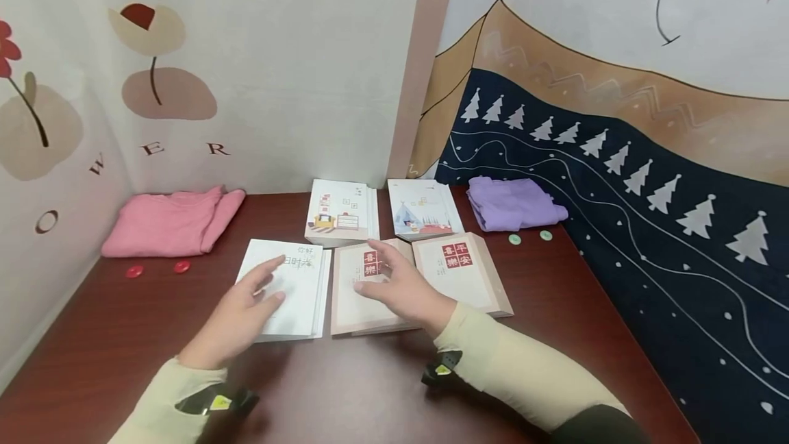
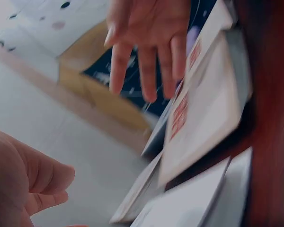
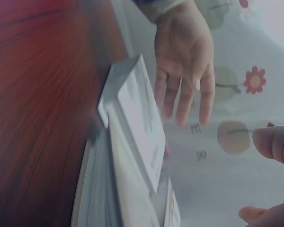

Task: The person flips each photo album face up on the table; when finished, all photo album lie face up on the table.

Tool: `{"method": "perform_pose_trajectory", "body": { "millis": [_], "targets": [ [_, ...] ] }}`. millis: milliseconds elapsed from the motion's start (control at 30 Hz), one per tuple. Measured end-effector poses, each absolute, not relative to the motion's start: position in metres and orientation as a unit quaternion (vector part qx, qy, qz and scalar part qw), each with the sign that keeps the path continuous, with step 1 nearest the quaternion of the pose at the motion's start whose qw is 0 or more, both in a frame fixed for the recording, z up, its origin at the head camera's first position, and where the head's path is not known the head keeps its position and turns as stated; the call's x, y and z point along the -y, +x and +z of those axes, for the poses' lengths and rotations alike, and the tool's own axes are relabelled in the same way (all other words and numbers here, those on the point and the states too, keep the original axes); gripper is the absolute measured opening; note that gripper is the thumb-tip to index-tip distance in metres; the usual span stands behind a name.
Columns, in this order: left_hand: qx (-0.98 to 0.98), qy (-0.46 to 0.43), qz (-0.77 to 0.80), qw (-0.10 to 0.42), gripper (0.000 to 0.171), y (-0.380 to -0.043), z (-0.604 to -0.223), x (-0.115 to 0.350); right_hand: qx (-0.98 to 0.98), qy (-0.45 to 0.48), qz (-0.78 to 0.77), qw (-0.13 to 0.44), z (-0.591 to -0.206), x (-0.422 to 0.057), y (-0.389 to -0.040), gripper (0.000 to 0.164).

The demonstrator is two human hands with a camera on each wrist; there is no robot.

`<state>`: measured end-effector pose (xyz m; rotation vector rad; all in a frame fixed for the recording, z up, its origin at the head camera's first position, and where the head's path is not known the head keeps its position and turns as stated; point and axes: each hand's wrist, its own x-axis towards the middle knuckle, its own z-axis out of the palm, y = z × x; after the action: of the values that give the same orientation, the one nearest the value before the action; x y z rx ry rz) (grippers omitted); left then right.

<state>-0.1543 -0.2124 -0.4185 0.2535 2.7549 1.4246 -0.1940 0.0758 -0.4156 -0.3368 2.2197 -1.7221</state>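
My left hand (image 1: 237, 317) is over a white book (image 1: 286, 310) with Chinese characters on its cover, fingers extended and holding nothing. My right hand (image 1: 403, 286) hovers above the middle beige book (image 1: 364, 314), partly hiding its red square print; its fingers are spread and grip nothing. To the right lies a second beige book (image 1: 462, 290) with the same kind of red print. Behind these are two white books with drawings on them, one with a yellow armchair (image 1: 339, 201) and one with a blue tent (image 1: 422, 201). In the left wrist view, my right hand (image 2: 151, 38) shows its straight fingers.
A folded pink cloth (image 1: 169, 225) lies at the back left, with two red buttons (image 1: 181, 266) before it. At the back right is a folded purple cloth (image 1: 514, 204), near two green buttons (image 1: 514, 240). Printed curtains (image 1: 296, 74) rise behind the dark red table (image 1: 142, 341).
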Motion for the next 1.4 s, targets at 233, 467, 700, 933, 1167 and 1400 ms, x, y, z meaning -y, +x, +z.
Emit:
{"method": "perform_pose_trajectory", "body": {
  "millis": [233,467,700,933,1167,1400],
  "targets": [
    [-0.846,0.098,0.517,0.092,0.059,-0.150,-0.432,0.169,-0.789,-0.083,-0.590,0.148,-0.425,-0.108,-0.192,0.087],
    [-0.826,0.047,0.539,0.158,0.065,-0.152,-0.437,0.143,-0.787,-0.079,-0.593,0.152,-0.429,-0.126,-0.188,0.087],
    [-0.829,0.005,0.531,0.175,0.072,-0.160,-0.444,0.131,-0.780,-0.071,-0.597,0.173,-0.429,-0.132,-0.187,0.089],
    [-0.823,-0.006,0.541,0.173,0.074,-0.168,-0.451,0.122,-0.780,-0.049,-0.598,0.177,-0.431,-0.134,-0.191,0.088],
    [-0.811,-0.009,0.560,0.172,0.081,-0.175,-0.458,0.114,-0.774,-0.033,-0.604,0.189,-0.430,-0.135,-0.191,0.088],
    [-0.806,-0.027,0.568,0.167,0.086,-0.178,-0.457,0.109,-0.765,-0.028,-0.613,0.195,-0.428,-0.135,-0.191,0.087]
  ]
}}
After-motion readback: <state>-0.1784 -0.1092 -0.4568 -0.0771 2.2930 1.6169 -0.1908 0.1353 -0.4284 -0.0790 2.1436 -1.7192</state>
